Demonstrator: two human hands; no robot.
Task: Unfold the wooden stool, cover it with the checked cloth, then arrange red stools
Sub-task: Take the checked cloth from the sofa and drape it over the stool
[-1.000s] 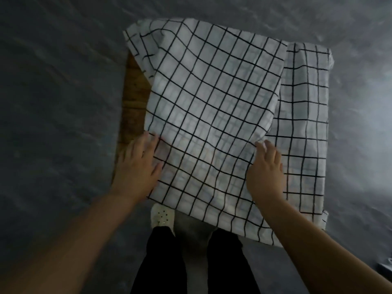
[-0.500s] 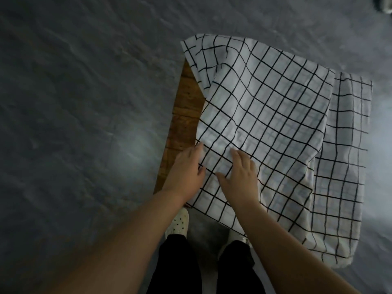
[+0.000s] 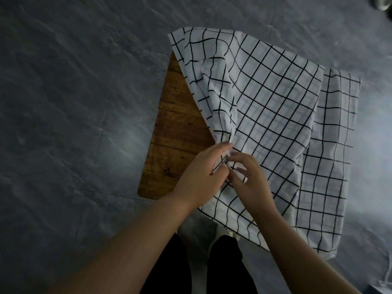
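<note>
A white cloth with a black check (image 3: 275, 115) lies over the wooden stool (image 3: 174, 132), whose brown slatted top shows bare along its left side. The cloth hangs off the stool's right and near edges and is bunched into a ridge near its left edge. My left hand (image 3: 201, 177) pinches a fold of the cloth at the ridge's near end. My right hand (image 3: 250, 179) sits right beside it with its fingers curled into the same fold. No red stools are in view.
Dark grey textured floor (image 3: 74, 102) surrounds the stool on all sides. My black trouser legs (image 3: 222, 268) and a pale shoe (image 3: 220, 232) stand just before the stool's near edge. A blurred pale object (image 3: 384, 3) sits at the top right corner.
Both hands have come together on the cloth; flat a second ago, they now pinch it. The cloth's left part has been pulled into a ridge, baring more wood at the left.
</note>
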